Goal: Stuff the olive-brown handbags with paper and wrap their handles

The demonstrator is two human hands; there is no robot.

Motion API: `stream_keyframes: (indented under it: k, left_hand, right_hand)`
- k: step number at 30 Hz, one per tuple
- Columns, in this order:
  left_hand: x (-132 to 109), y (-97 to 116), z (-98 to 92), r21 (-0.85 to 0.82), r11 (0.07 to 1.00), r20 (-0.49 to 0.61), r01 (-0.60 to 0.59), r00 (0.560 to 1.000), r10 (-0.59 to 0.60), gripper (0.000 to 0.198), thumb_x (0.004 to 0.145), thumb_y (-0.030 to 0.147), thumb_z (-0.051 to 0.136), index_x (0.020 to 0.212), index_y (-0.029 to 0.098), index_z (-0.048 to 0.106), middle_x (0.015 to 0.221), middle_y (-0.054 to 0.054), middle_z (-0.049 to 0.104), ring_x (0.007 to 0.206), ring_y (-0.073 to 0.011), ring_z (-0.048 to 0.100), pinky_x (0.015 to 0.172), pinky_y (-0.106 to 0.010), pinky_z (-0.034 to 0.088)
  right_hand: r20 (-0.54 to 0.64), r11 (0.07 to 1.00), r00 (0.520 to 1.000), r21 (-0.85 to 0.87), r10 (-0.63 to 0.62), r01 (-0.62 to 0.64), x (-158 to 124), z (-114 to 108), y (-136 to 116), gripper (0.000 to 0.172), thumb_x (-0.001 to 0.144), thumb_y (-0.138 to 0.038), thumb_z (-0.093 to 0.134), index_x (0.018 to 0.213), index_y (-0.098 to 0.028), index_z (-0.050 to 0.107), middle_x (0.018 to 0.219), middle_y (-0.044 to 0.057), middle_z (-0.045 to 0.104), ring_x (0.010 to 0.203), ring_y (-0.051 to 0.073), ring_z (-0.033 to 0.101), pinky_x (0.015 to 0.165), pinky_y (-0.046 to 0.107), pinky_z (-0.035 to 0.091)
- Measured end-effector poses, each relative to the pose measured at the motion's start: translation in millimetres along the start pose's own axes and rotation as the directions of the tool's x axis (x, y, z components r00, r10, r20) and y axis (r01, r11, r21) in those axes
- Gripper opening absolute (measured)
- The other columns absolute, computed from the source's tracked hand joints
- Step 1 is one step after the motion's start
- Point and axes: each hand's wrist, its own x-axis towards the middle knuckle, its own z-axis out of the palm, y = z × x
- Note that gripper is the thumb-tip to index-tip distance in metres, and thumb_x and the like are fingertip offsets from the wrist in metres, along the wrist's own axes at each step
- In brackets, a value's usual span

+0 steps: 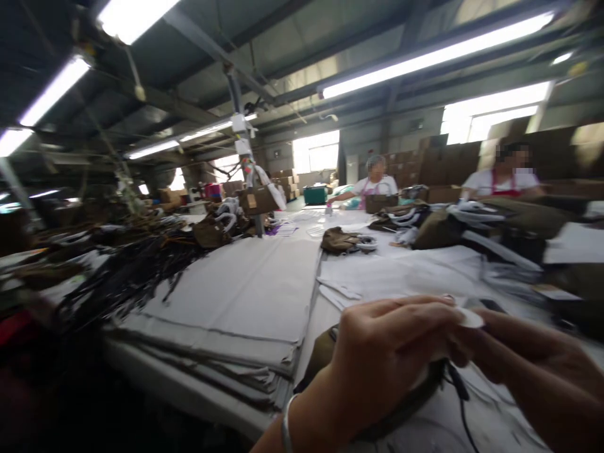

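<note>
In the head view, my left hand (391,358) and my right hand (533,352) meet at the lower right, fingertips pinched together. Between them is a small white piece (470,318) with a rounded edge; its exact kind is blurred. A silvery bangle (286,425) circles my left wrist. Beneath my hands lies an olive-green fabric item (318,355), mostly covered by them. A black cord (457,380) hangs just below my fingers.
Stacked white sheets (245,296) lie left of my hands. Black straps (136,277) heap farther left. An olive bag (342,240) with white-wrapped handles rests ahead. Two people, one person (377,182) and another (503,176), are across the table. A post (243,138) rises mid-table.
</note>
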Motion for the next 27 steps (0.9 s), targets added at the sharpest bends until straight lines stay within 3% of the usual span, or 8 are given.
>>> stream_keyframes:
  k: [2, 5, 10, 15, 20, 22, 25, 27]
  left_hand:
    - [1.0, -1.8, -0.2, 0.019, 1.000, -0.022, -0.009, 1.000, 0.010, 0.023, 0.096, 0.018, 0.060, 0.114, 0.021, 0.073, 0.122, -0.004, 0.073, 0.111, -0.0178, 0.070, 0.099, -0.028, 0.055]
    - [1.4, -1.0, -0.8, 0.081, 0.996, -0.040, 0.037, 0.999, -0.034, 0.021, 0.096, 0.019, 0.059, 0.109, 0.025, 0.074, 0.115, -0.001, 0.076, 0.107, -0.0169, 0.071, 0.095, -0.025, 0.054]
    - [12.4, 4.1, -0.3, 0.097, 0.972, -0.172, 0.215, 0.965, -0.196, 0.011, 0.091, 0.029, 0.068, 0.099, 0.023, 0.073, 0.080, 0.001, 0.078, 0.069, -0.0132, 0.072, 0.064, -0.019, 0.054]
    - [25.3, 3.4, -6.9, -0.063, 0.951, -0.044, 0.302, 0.951, -0.305, 0.025, 0.095, 0.041, 0.061, 0.106, 0.023, 0.074, 0.080, -0.001, 0.076, 0.069, -0.0135, 0.071, 0.064, -0.019, 0.056]
    - [34.6, 1.2, -8.7, -0.089, 0.927, 0.023, 0.364, 0.931, -0.364, 0.027, 0.084, 0.034, 0.077, 0.109, 0.025, 0.072, 0.090, 0.000, 0.076, 0.079, -0.0137, 0.072, 0.071, -0.019, 0.057]
    - [38.1, 0.6, -8.3, -0.064, 0.931, 0.014, 0.361, 0.933, -0.360, 0.029, 0.083, 0.034, 0.078, 0.110, 0.026, 0.072, 0.092, 0.000, 0.076, 0.083, -0.0143, 0.073, 0.074, -0.019, 0.058]
    - [41.9, -1.0, -7.3, -0.047, 0.939, -0.006, 0.342, 0.939, -0.343, 0.028, 0.083, 0.034, 0.078, 0.110, 0.028, 0.071, 0.089, 0.002, 0.076, 0.082, -0.0121, 0.072, 0.073, -0.017, 0.056]
    - [43.4, -3.4, -6.0, -0.075, 0.944, -0.021, 0.321, 0.946, -0.323, 0.026, 0.083, 0.032, 0.079, 0.107, 0.029, 0.072, 0.086, 0.004, 0.075, 0.080, -0.0102, 0.071, 0.074, -0.016, 0.056]
  right_hand:
    - [-0.009, 1.000, 1.000, 0.004, 0.001, -0.001, -0.9, 2.3, -14.8, 0.041, 0.079, -0.058, 0.073, 0.060, -0.021, 0.067, 0.057, 0.004, 0.058, 0.052, 0.014, 0.048, 0.047, 0.027, 0.040]
    - [-0.013, 0.997, 0.999, 0.070, -0.038, 0.039, 2.3, 11.8, -24.3, 0.036, 0.080, -0.054, 0.074, 0.067, -0.020, 0.068, 0.061, 0.002, 0.060, 0.058, 0.015, 0.055, 0.054, 0.026, 0.046]
    - [-0.100, 0.993, 0.995, 0.108, -0.029, 0.040, 1.0, 15.9, -18.4, 0.032, 0.080, -0.042, 0.078, 0.093, -0.023, 0.057, 0.070, -0.002, 0.067, 0.062, 0.015, 0.062, 0.059, 0.024, 0.048]
    - [-0.086, 0.992, 0.988, -0.016, -0.126, 0.125, 1.1, 12.3, -30.5, 0.032, 0.085, -0.038, 0.074, 0.099, -0.026, 0.049, 0.065, -0.006, 0.069, 0.056, 0.012, 0.061, 0.057, 0.021, 0.046]
    - [-0.035, 0.956, 0.974, -0.203, -0.223, 0.211, 7.0, 8.8, -37.8, 0.030, 0.091, -0.039, 0.068, 0.112, -0.027, 0.051, 0.064, -0.008, 0.068, 0.055, 0.011, 0.063, 0.055, 0.020, 0.046]
    - [-0.104, 0.844, 0.905, -0.419, -0.412, 0.336, 8.6, 7.4, -35.3, 0.031, 0.091, -0.034, 0.068, 0.117, -0.027, 0.053, 0.075, -0.005, 0.071, 0.056, 0.011, 0.062, 0.056, 0.022, 0.046]
    - [-0.076, 0.539, 0.662, -0.653, -0.746, 0.532, 11.1, 3.7, -33.0, 0.020, 0.092, -0.022, 0.066, 0.111, -0.026, 0.061, 0.101, 0.003, 0.071, 0.074, 0.013, 0.065, 0.068, 0.025, 0.050]
    - [0.039, 0.387, 0.548, -0.667, -0.835, 0.637, 14.2, -0.5, -34.7, 0.018, 0.091, -0.014, 0.065, 0.106, -0.024, 0.065, 0.102, 0.004, 0.071, 0.082, 0.014, 0.065, 0.073, 0.025, 0.051]
